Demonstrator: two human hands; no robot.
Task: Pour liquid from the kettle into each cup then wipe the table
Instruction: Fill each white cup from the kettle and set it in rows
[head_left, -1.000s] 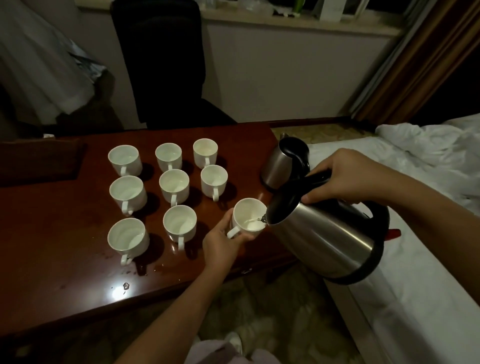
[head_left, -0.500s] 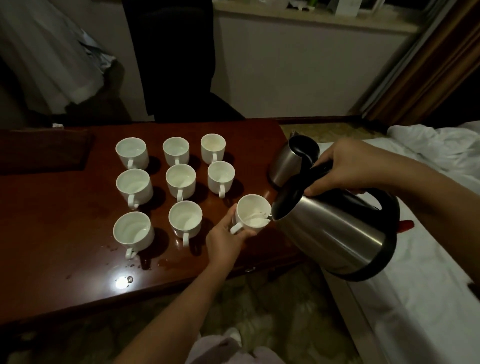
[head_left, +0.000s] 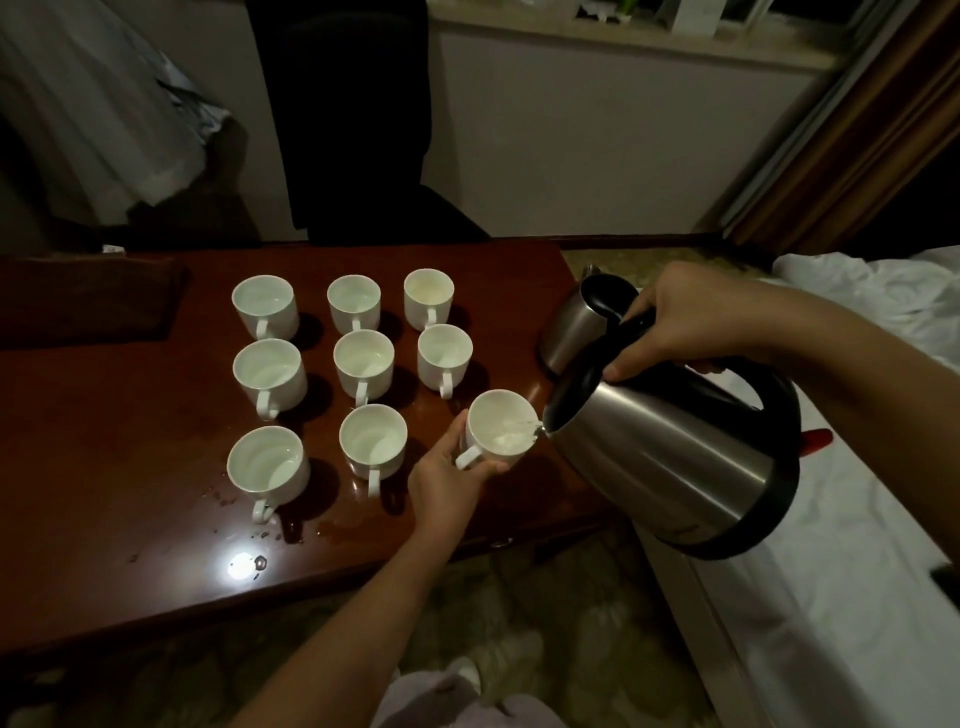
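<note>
steel kettle (head_left: 670, 457), likely heavy and smooth-walled, gripped at black handle by right hand (head_left: 691, 322); fragile cup (head_left: 501, 428) clasped by left hand (head_left: 447, 483).

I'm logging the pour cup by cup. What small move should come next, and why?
Probably tip the kettle back upright to stop the stream. Its spout is at the rim of the cup that the left hand holds, liquid is pooling inside, and spilled drops already lie on the table.
</note>
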